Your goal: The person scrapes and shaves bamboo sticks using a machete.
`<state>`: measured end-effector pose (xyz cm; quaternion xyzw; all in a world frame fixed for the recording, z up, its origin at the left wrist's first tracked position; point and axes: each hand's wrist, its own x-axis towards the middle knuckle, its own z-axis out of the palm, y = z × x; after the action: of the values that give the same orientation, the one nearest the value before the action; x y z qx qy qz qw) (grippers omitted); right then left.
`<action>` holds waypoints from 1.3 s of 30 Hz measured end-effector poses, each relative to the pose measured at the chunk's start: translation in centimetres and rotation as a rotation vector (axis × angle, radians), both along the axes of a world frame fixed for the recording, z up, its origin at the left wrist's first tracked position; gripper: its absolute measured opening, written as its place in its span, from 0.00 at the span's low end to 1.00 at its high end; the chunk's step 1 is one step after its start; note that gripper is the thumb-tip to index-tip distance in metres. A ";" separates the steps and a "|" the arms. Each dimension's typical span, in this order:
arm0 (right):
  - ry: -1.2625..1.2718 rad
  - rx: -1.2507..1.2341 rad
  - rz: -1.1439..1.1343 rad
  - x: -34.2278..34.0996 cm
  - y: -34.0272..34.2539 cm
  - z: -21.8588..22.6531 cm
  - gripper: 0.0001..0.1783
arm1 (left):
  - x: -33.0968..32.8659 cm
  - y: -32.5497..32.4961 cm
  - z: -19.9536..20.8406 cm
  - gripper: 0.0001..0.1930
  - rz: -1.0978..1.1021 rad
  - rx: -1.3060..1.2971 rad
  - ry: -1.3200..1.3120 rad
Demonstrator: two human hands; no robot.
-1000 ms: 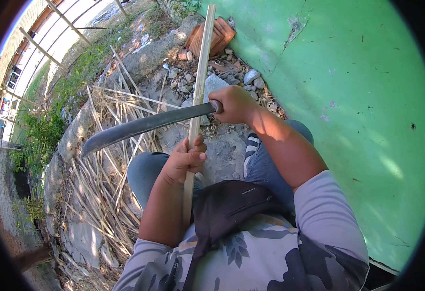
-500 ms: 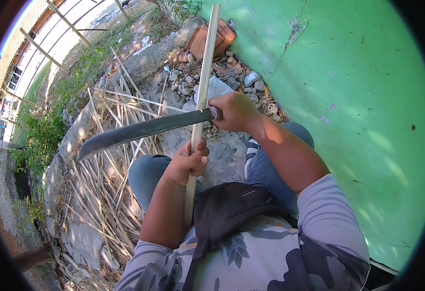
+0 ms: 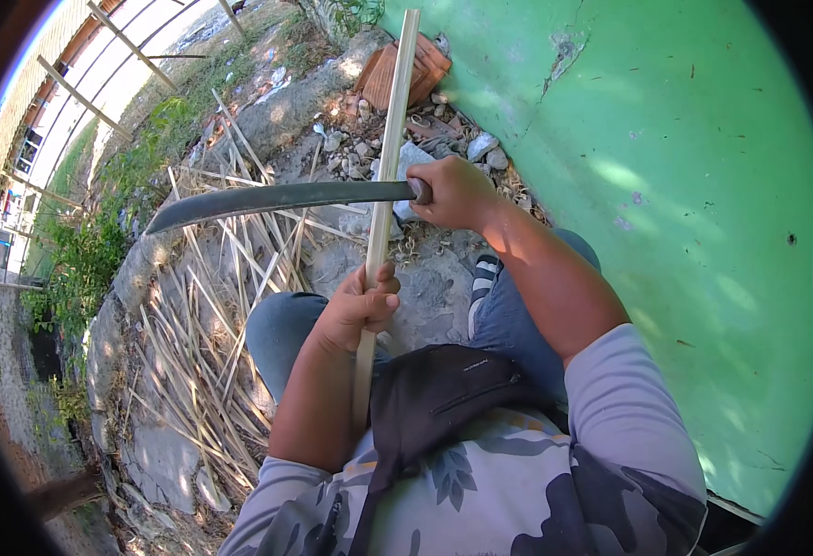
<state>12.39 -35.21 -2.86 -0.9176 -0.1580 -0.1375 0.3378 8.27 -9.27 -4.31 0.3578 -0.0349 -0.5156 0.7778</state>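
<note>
My left hand (image 3: pixel 362 306) is wrapped round a long pale strip of split bamboo (image 3: pixel 393 148), which stands up in front of me with its near end against my body. Above that hand, my right hand (image 3: pixel 453 193) grips the handle of a machete (image 3: pixel 286 196). Its long, dark, slightly curved blade points left and lies across the strip. I cannot tell whether the edge bites into the wood.
Many thin split strips (image 3: pixel 207 371) lie heaped on the stony ground at my left. Ahead are broken stones (image 3: pixel 355 153) and stacked orange roof tiles (image 3: pixel 405 76). A green wall (image 3: pixel 666 185) rises close at my right. Plants (image 3: pixel 87 250) grow at the far left.
My right hand and the machete have moved a little farther up the strip, and the blade has turned nearer to level. My left hand holds the strip in the same place.
</note>
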 end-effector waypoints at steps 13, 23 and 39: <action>-0.066 -0.086 0.018 -0.7 0.3 0.1 0.08 | 0.0 0.1 0.1 0.20 0.013 -0.066 0.024; -0.040 -0.118 -0.016 -0.2 -0.7 0.5 0.07 | -0.2 0.1 0.3 0.19 0.004 -0.048 0.015; -0.029 -0.093 -0.026 -0.6 0.0 0.4 0.07 | 0.1 0.2 -0.6 0.20 -0.005 -0.077 0.041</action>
<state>11.80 -35.24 -2.44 -0.9323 -0.1573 -0.1476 0.2905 8.36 -9.04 -4.88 0.3167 -0.0399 -0.5232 0.7902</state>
